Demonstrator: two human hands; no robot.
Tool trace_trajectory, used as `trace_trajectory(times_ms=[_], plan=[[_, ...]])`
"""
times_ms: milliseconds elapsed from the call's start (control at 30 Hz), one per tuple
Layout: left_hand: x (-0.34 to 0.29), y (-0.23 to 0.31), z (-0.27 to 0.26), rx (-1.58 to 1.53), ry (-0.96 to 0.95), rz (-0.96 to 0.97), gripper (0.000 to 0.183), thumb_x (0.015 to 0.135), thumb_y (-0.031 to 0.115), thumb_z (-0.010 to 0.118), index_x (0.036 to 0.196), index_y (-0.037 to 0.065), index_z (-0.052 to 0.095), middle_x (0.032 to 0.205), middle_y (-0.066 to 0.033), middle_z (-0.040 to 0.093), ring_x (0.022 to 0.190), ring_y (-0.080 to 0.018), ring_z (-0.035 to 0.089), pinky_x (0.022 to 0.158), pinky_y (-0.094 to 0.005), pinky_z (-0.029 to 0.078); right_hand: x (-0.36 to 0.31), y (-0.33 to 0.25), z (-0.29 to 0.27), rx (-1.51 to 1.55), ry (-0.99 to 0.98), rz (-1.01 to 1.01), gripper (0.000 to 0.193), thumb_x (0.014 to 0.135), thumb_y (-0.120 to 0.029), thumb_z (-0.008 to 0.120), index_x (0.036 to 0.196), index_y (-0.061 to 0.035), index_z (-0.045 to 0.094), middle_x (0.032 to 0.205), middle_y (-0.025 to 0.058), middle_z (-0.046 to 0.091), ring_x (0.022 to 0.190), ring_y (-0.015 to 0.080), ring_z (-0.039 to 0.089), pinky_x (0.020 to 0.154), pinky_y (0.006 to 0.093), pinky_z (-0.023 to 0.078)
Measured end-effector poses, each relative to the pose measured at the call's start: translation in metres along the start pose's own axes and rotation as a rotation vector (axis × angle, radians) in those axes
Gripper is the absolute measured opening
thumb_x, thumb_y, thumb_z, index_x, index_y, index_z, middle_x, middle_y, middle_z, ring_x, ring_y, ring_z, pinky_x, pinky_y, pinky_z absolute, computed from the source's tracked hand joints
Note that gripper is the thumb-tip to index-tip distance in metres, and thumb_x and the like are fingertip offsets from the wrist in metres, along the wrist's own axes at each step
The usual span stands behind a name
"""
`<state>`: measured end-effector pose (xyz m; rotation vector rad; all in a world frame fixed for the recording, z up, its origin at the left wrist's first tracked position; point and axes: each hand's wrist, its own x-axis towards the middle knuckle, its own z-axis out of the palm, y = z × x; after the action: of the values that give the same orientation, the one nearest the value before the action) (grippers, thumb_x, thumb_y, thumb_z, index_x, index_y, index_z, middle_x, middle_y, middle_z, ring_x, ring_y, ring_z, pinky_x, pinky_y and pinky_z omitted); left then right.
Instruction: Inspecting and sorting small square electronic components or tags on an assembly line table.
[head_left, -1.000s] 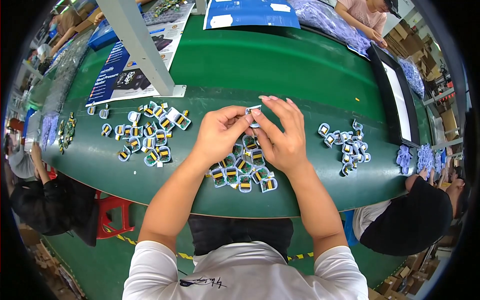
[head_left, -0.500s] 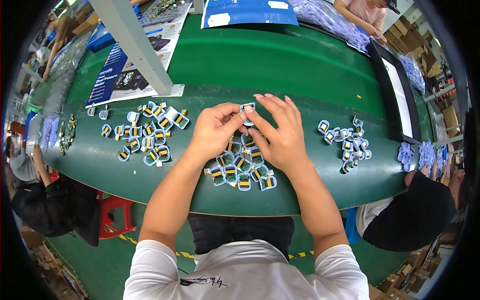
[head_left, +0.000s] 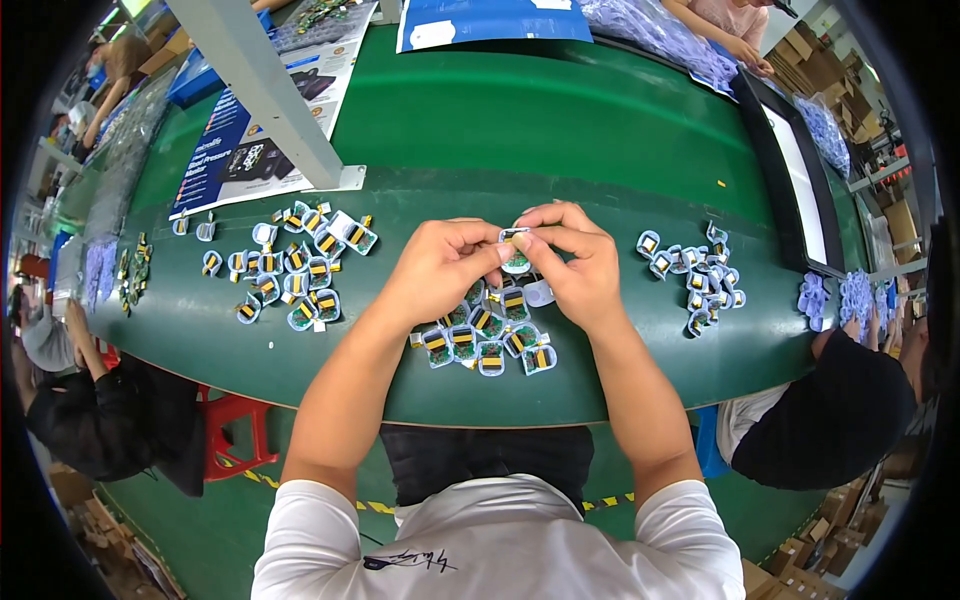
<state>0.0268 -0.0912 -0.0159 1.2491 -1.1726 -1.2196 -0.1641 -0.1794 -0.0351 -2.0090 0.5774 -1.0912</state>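
Between both hands, over the middle of the bench, is a small pale casing with a green circuit board in it. My left hand pinches its left side with thumb and forefinger. My right hand grips the other side, its thumb at the top edge. Just under my right hand shows a smooth white rounded shell; whether it is joined to anything, I cannot tell. Close below my hands lies a pile of similar casings, with green boards and black-and-yellow parts, partly hidden by my fingers.
More casings lie in a left group and a right group. Loose circuit boards sit far left. A grey metal post stands on the green bench. A black-framed panel is at right. Other people sit around the bench.
My hands and the held casing have moved slightly right and nearer to me. My right fingers, stretched out before, are now curled in around it. The white shell has come into sight.
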Motion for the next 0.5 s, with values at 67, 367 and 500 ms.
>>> trace_trajectory(times_ms=[67,367,500], plan=[[0.000,0.001,-0.004,0.036,-0.018,-0.080,0.020,0.101,0.015,0.072,0.108,-0.003,0.076,0.086,-0.0043,0.073,0.072,-0.0073,0.066,0.065,-0.0254,0.052,-0.002,-0.006,0.002,0.061,-0.015,0.175,0.010,0.091,-0.003,0.076,0.098,0.0030,0.080,0.105,0.0098,0.075,0.098,0.0224,0.070,0.088,0.0344,0.055],[0.002,-0.008,0.008,0.289,0.155,0.118,0.019,0.097,0.012,0.075,0.107,-0.003,0.077,0.092,-0.0111,0.077,0.076,-0.0136,0.073,0.067,-0.0277,0.054,0.003,-0.002,-0.005,-0.184,-0.028,-0.038,0.010,0.090,-0.006,0.076,0.096,-0.0013,0.081,0.103,0.0091,0.076,0.096,0.0233,0.070,0.086,0.0347,0.054],[0.002,0.005,0.010,0.316,0.106,0.029,0.016,0.096,0.009,0.075,0.104,-0.005,0.077,0.089,-0.0103,0.075,0.075,-0.0136,0.072,0.066,-0.0265,0.054,0.006,0.000,-0.012,-0.161,-0.102,-0.020,0.010,0.088,-0.007,0.077,0.096,-0.0021,0.081,0.101,0.0087,0.076,0.095,0.0249,0.070,0.088,0.0361,0.053]])
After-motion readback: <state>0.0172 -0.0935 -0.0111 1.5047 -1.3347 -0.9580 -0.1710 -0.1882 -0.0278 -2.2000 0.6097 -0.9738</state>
